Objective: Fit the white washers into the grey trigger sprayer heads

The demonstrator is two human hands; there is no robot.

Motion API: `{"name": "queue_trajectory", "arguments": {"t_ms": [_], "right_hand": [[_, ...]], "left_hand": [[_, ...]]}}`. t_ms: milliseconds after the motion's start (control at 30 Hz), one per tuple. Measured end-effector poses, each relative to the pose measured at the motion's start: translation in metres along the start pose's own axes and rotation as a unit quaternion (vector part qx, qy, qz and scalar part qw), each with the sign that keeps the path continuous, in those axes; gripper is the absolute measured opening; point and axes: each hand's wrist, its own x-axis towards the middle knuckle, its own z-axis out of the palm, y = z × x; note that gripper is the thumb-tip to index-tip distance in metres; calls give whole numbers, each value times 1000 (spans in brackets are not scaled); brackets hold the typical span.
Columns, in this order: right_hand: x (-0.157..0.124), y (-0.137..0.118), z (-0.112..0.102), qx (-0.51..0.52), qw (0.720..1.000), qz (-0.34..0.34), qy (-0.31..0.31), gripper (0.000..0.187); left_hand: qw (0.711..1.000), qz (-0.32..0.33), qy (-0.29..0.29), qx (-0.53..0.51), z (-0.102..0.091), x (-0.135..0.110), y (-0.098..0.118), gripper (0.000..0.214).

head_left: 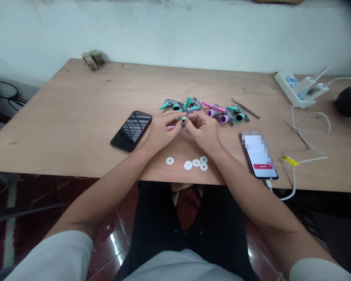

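My left hand [161, 130] and my right hand [205, 130] meet above the table. Between their fingertips they pinch a small teal-and-white plastic piece [183, 119] with a round opening facing me. A pink tip [170, 127] pokes out beside my left fingers; what it belongs to is hidden. Just beyond the hands lie several grey plastic parts with teal or pink levers and ring ends, among them a teal-ringed part [239, 116] and a pink-ringed part [224, 118]. Nearer to me are several flat white washers [196, 163], one lying apart on the left [170, 160].
A dark phone [131, 131] lies left of my hands. Metal tweezers [246, 108] rest behind the parts. On the right are a lit phone [259, 156] on a white cable [310, 160] and a power strip [295, 89]. Small stacked bundles [93, 59] sit at the back left corner.
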Motion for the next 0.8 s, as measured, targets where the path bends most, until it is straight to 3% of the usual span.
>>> {"name": "queue_trajectory", "arguments": {"t_ms": [533,800], "right_hand": [[0,-1,1,-80,996,-42,25,6],[0,0,5,-87,994,-60,36,9]], "left_hand": [[999,-35,-3,17,1,0,1,25],[999,-33,22,32,4,0,0,29]]}}
